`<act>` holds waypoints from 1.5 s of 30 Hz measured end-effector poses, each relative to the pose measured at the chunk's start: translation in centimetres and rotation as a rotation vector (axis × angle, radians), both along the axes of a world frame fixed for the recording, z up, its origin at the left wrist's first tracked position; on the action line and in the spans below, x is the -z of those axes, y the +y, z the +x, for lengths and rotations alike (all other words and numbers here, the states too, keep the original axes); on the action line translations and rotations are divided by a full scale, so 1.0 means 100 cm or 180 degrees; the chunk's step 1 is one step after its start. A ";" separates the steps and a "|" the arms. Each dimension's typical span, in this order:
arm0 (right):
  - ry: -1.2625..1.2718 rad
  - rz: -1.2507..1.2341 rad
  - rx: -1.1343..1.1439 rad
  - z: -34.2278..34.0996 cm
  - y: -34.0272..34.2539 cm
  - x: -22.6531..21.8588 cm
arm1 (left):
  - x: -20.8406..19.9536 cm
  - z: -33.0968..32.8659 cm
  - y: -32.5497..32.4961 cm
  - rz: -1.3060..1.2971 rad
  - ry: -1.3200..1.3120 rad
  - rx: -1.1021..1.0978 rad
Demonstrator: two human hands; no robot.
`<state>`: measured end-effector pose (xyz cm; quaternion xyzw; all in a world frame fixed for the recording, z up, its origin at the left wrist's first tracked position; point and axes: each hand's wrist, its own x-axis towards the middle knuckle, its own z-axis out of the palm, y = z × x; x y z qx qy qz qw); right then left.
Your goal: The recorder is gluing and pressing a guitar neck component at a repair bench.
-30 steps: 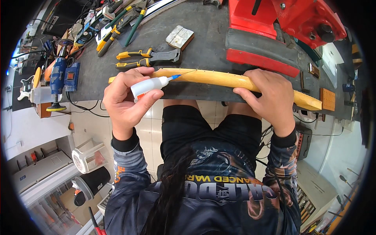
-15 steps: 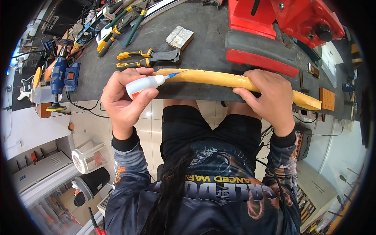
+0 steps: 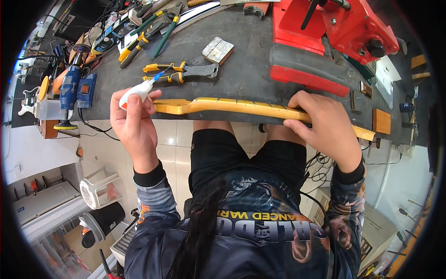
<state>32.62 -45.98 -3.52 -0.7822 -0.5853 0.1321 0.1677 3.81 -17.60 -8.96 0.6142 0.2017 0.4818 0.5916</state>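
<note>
A long, glossy, honey-coloured guitar neck [image 3: 223, 104] lies across the front edge of the bench, its headstock end to the left and thin fret lines along it. My right hand [image 3: 323, 125] is wrapped round its right part, thumb on the near side. In my left hand [image 3: 134, 123] is a small white glue bottle [image 3: 137, 94] with a blue fine-tipped nozzle, pinched between thumb and fingers. The nozzle points up and to the right, apart from the neck. The left fingers are close by the headstock; whether they touch it I cannot tell.
End-cutting pliers [image 3: 186, 72] with yellow-black handles lie beyond the neck, near a small block [image 3: 218, 50]. A red bench vise [image 3: 309, 79] stands at the back right. Left are a blue rotary tool [image 3: 69, 90] and piled tools. An orange perforated block [image 3: 382, 121] sits right.
The glue bottle has moved left and tilted upward, its nozzle now off the neck. The neck has turned, showing more of its fretted face, and the headstock has come into view.
</note>
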 end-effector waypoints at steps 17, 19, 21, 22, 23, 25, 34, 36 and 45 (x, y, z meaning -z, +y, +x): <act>0.0626 -0.0553 -0.0377 0.001 0.002 -0.012 | -0.011 -0.014 -0.014 -0.0221 -0.0307 0.0146; 0.0485 -0.0097 -0.0540 -0.005 -0.002 -0.023 | -0.014 -0.012 -0.013 -0.0126 -0.0393 0.0158; 0.0343 0.0094 -0.0556 -0.006 -0.007 -0.018 | -0.016 -0.011 -0.012 -0.0086 -0.0431 0.0121; 0.0210 0.0283 -0.0567 -0.006 -0.008 -0.016 | -0.017 -0.011 -0.012 -0.0083 -0.0433 0.0117; 0.0211 0.0284 -0.0574 -0.008 -0.009 -0.016 | -0.018 -0.011 -0.012 -0.0024 -0.0489 0.0113; -0.0127 0.0346 -0.0395 -0.012 -0.010 -0.016 | -0.018 -0.010 -0.011 0.0027 -0.0541 0.0114; -0.0701 0.0683 -0.0100 -0.022 -0.003 0.017 | -0.016 -0.014 -0.018 0.0519 -0.0520 0.0210; -0.0808 0.0747 -0.0130 -0.021 0.000 0.024 | -0.017 -0.014 -0.021 0.0633 -0.0473 0.0338; -0.1094 0.0829 -0.0275 -0.017 0.008 0.042 | 0.001 -0.015 -0.039 0.1218 0.0056 0.0401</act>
